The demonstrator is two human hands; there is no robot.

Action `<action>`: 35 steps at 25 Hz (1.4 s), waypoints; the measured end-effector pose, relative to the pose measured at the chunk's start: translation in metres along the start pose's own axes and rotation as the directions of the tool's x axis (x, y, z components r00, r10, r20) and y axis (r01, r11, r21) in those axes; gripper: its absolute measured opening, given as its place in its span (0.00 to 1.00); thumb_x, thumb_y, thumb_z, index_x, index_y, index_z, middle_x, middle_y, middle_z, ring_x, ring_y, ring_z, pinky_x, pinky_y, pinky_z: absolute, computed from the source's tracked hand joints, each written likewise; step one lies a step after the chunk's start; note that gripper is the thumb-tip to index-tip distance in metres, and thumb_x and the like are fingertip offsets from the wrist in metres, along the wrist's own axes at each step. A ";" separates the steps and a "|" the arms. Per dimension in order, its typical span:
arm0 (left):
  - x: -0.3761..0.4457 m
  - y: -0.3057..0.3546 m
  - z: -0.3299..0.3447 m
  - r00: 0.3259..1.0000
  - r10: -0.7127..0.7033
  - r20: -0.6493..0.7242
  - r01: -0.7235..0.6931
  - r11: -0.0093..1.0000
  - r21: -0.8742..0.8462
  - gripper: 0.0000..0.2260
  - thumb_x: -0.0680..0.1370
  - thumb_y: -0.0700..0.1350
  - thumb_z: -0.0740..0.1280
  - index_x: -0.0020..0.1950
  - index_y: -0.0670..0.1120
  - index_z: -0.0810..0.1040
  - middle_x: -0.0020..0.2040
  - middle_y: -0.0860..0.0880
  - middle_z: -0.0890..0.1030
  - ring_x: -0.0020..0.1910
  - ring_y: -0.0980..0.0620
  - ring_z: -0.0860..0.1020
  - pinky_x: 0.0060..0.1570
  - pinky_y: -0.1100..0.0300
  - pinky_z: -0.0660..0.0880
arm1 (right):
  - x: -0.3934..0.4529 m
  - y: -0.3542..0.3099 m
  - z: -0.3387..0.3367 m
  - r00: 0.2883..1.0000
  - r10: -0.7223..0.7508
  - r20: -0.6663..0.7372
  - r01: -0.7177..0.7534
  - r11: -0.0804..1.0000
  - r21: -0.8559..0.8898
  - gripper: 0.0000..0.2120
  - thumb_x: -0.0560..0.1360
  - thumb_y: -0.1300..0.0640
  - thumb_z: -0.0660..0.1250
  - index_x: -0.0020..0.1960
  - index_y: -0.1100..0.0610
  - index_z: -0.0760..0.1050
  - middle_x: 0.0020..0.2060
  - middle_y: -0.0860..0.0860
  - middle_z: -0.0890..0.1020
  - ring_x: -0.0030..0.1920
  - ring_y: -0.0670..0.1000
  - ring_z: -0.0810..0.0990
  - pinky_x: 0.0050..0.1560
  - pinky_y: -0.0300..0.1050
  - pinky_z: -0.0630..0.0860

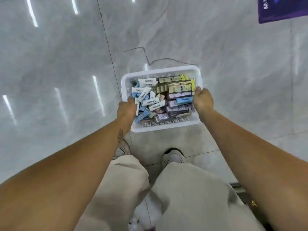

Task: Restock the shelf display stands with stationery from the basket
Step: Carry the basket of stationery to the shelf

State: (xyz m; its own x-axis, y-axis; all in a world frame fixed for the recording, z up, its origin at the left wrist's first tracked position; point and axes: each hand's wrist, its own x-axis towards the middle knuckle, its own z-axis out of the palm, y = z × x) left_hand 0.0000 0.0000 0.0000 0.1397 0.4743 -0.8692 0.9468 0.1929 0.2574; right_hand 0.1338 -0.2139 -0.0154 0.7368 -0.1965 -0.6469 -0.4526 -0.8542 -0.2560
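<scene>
At about nine o'clock of the basket, the left hand [126, 108] grips the left rim, its fingers curled over the edge and its bare forearm running back toward seven o'clock. The white plastic basket [164, 127] sits at the centre of the view, above a pale grey tiled floor [55, 52]; whether it rests on the floor or is lifted off it cannot be told. Inside, the left half holds a loose heap of small white and blue packets [146, 97] lying at all angles, and the right half holds longer boxes, yellow-green ones [180, 86] toward twelve o'clock and purple ones [179, 108] toward six o'clock, stacked roughly side by side. At three o'clock of the basket, the right hand [203, 100] grips the right rim, fingers curled over it. Toward six o'clock, two legs in beige trousers [180, 194] and light shoes [173, 156] stand on the floor. A purple sign [281, 9] lies at the one o'clock corner.
</scene>
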 end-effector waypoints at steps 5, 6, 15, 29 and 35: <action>0.002 0.000 -0.011 0.984 0.096 -0.148 -0.094 0.995 0.016 0.26 0.83 0.58 0.50 0.68 0.38 0.69 0.64 0.40 0.75 0.58 0.43 0.76 0.55 0.54 0.73 | -0.006 0.002 -0.003 0.998 0.043 -0.043 -0.040 0.997 0.059 0.19 0.85 0.46 0.50 0.58 0.61 0.71 0.54 0.59 0.78 0.54 0.59 0.77 0.55 0.54 0.74; -0.007 0.004 -0.021 0.974 0.135 -0.180 -0.131 0.991 0.034 0.25 0.83 0.58 0.50 0.65 0.39 0.70 0.61 0.41 0.76 0.55 0.44 0.76 0.51 0.56 0.72 | -0.015 0.001 -0.008 0.999 0.029 -0.043 -0.026 0.998 0.063 0.19 0.85 0.46 0.51 0.56 0.60 0.71 0.51 0.58 0.78 0.52 0.58 0.77 0.54 0.55 0.75; -0.182 0.067 -0.222 0.843 0.369 -0.391 -0.357 0.928 0.108 0.22 0.83 0.58 0.53 0.33 0.46 0.62 0.31 0.50 0.69 0.32 0.50 0.69 0.32 0.56 0.65 | -0.202 -0.129 -0.153 0.957 -0.280 -0.070 0.286 0.954 0.092 0.18 0.85 0.46 0.54 0.47 0.60 0.67 0.34 0.48 0.71 0.34 0.44 0.70 0.34 0.46 0.63; -0.364 0.234 -0.508 0.697 0.361 -0.619 -0.544 0.829 -0.130 0.23 0.81 0.58 0.58 0.31 0.47 0.60 0.27 0.52 0.65 0.26 0.54 0.65 0.28 0.58 0.63 | -0.385 -0.439 -0.323 0.827 -0.535 -0.176 0.563 0.793 0.234 0.20 0.83 0.44 0.56 0.42 0.59 0.68 0.34 0.49 0.73 0.34 0.44 0.71 0.32 0.39 0.66; -0.338 0.366 -0.575 0.680 0.345 -0.647 -0.556 0.818 -0.147 0.23 0.80 0.59 0.58 0.31 0.47 0.60 0.26 0.52 0.66 0.26 0.53 0.66 0.28 0.58 0.64 | -0.343 -0.583 -0.357 0.799 -0.571 -0.187 0.601 0.760 0.247 0.20 0.84 0.45 0.56 0.43 0.60 0.69 0.34 0.48 0.72 0.34 0.43 0.70 0.32 0.37 0.66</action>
State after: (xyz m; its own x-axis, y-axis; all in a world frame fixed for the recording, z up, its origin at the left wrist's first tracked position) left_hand 0.1322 0.4045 0.6307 0.2341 0.9450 -0.2285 0.6547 0.0205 0.7556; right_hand 0.3249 0.1798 0.6122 0.9414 0.2408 -0.2361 -0.0250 -0.6484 -0.7609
